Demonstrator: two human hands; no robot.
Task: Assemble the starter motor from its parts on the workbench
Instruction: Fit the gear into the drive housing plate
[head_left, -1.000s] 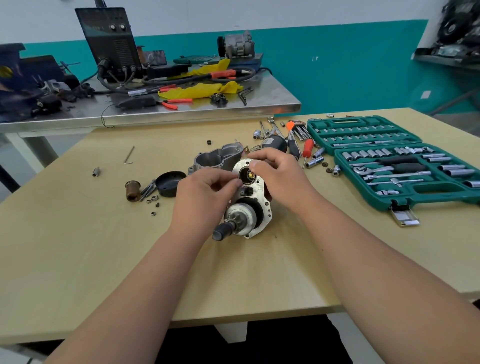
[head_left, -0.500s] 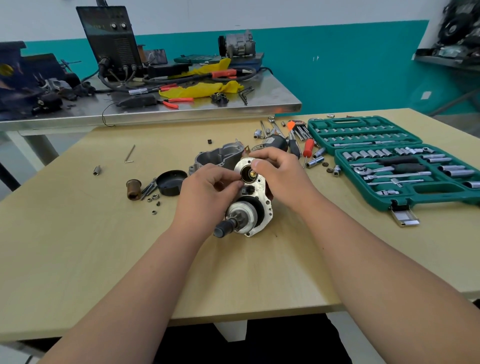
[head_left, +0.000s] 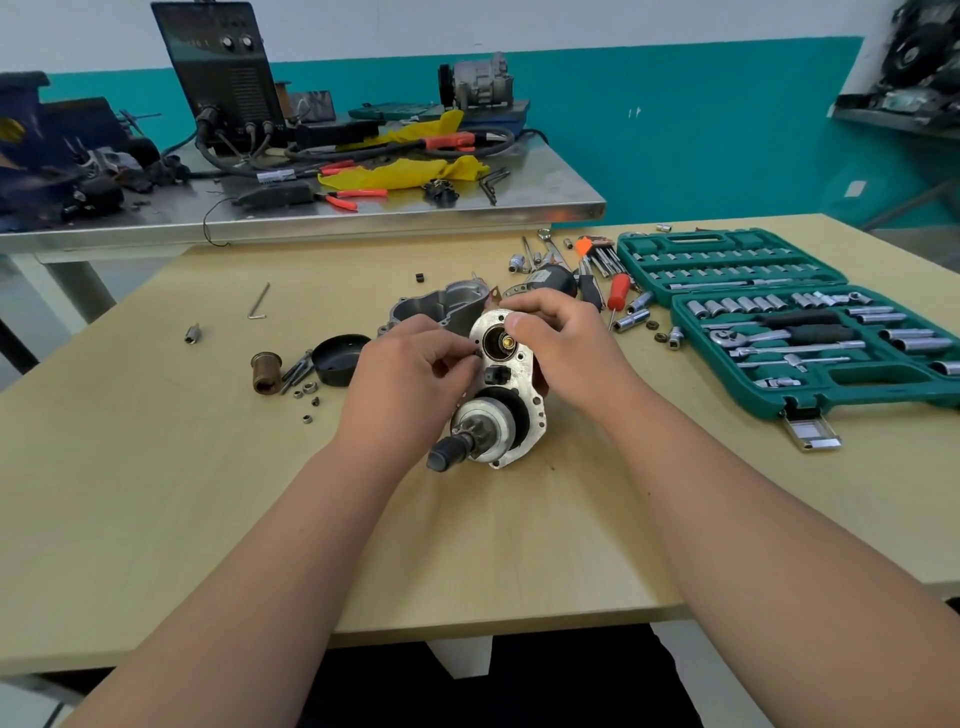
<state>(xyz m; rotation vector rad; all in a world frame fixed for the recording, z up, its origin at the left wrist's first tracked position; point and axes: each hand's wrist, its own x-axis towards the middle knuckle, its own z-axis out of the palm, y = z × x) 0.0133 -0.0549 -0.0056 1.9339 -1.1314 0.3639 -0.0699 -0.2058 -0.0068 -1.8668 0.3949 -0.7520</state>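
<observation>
On the workbench (head_left: 519, 545), left hand (head_left: 410, 384) and right hand (head_left: 566, 348) tight around starter motor (head_left: 511, 387).

Green socket set (head_left: 862, 387) open at table (head_left: 156, 493) right edge. Hex key (head_left: 258, 301) near far left corner. Behind: steel table (head_left: 545, 192) carrying welder (head_left: 223, 73), yellow cloth (head_left: 405, 174), red pliers (head_left: 353, 196), compressor (head_left: 480, 83).

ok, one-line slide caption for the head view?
Right hand holds the half-assembled starter motor on the workbench; left hand pinches its plate edge; socket set open alongside.
</observation>
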